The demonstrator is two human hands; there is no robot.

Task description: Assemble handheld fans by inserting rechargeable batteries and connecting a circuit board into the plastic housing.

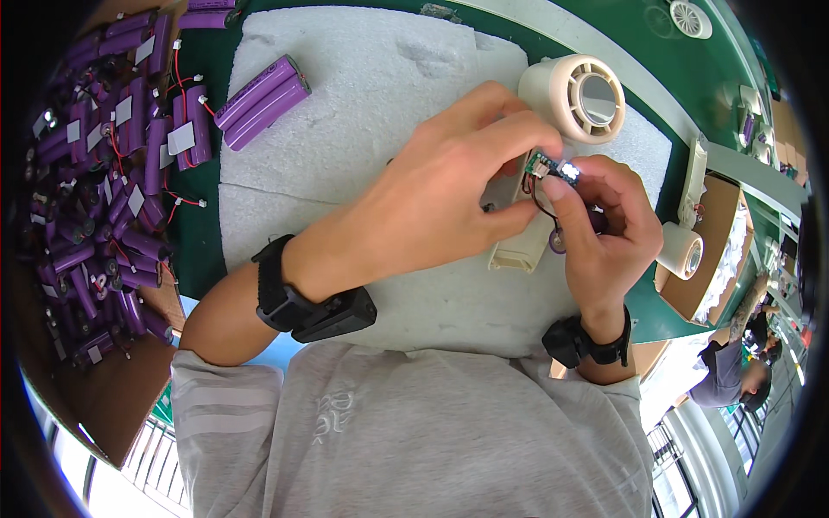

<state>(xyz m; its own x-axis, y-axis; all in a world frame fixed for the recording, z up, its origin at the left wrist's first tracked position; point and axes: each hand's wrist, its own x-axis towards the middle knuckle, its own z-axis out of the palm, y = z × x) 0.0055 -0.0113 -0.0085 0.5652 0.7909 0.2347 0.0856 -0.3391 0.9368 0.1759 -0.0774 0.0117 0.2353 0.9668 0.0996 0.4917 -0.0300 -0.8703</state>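
A small green circuit board (pixel 542 164) with a glowing white light sits between the thumb and index finger of my right hand (pixel 611 216). Thin wires run down from it to a small purple round part (pixel 557 241). Part of a purple thing shows behind my right fingers, mostly hidden. My left hand (pixel 462 177) curves around the handle of the cream fan housing (pixel 520 252), index fingertip at the board and thumb against the handle; its other fingers are partly hidden. Just beyond both hands is the round cream fan head (pixel 596 99) with a silver centre.
White foam (pixel 363 78) covers the work surface under my hands. A purple two-cell battery pack (pixel 263 102) lies on it. At left, a cardboard box (pixel 129 397) holds many purple batteries. To the right are another cream fan (pixel 681 251), an open carton (pixel 704 289) and a person (pixel 725 380).
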